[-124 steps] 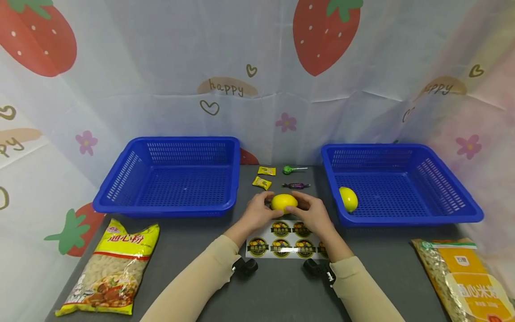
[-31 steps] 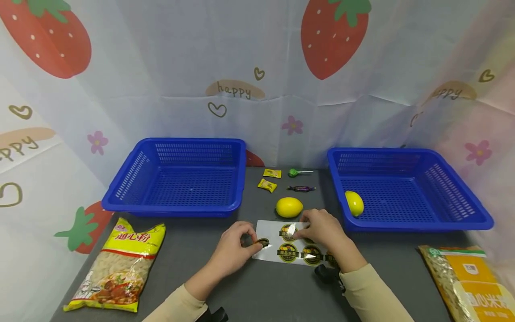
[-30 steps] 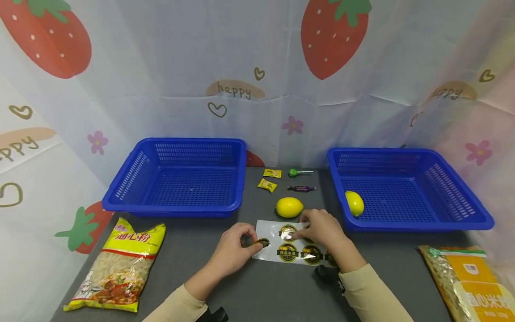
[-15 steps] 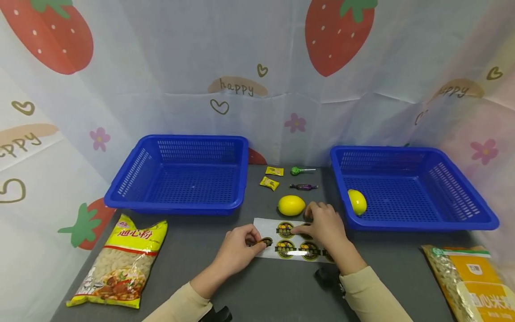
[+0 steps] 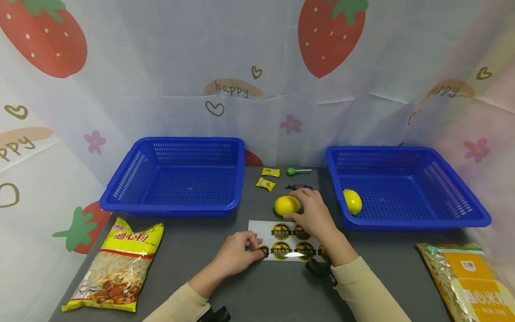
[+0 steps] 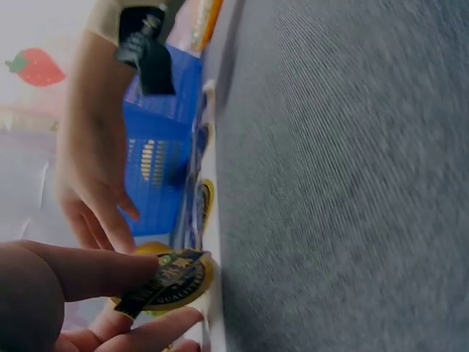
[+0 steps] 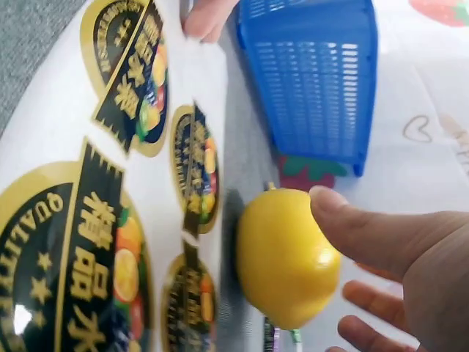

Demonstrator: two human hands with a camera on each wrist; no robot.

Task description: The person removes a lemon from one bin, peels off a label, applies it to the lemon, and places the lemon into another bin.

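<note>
My left hand (image 5: 236,254) is at the left edge of a white sheet of round stickers (image 5: 257,228). Thumb and fingers pinch a black-and-gold round sticker (image 6: 179,282), lifted and tilted in the left wrist view. My right hand (image 5: 315,214) reaches to the right end of a yellow lemon (image 5: 284,205) behind the sheet. In the right wrist view its thumb (image 7: 330,202) lies beside the lemon, with the fingers spread on the far side; contact is unclear. Several stickers remain flat on the sheet, some partly under the right forearm.
Blue baskets stand at the back left (image 5: 173,208) and back right (image 5: 414,223); the right one holds another lemon (image 5: 352,201). Yellow wrapped candies (image 5: 265,184), a green lollipop (image 5: 293,171) and a purple candy (image 5: 299,187) lie between. Food bags lie left (image 5: 116,268) and right (image 5: 462,281).
Both hands earlier held the lemon, then moved to the sheet. My left hand now pinches a sticker and sits slightly nearer me. The right hand has left the sheet and moved to the lemon.
</note>
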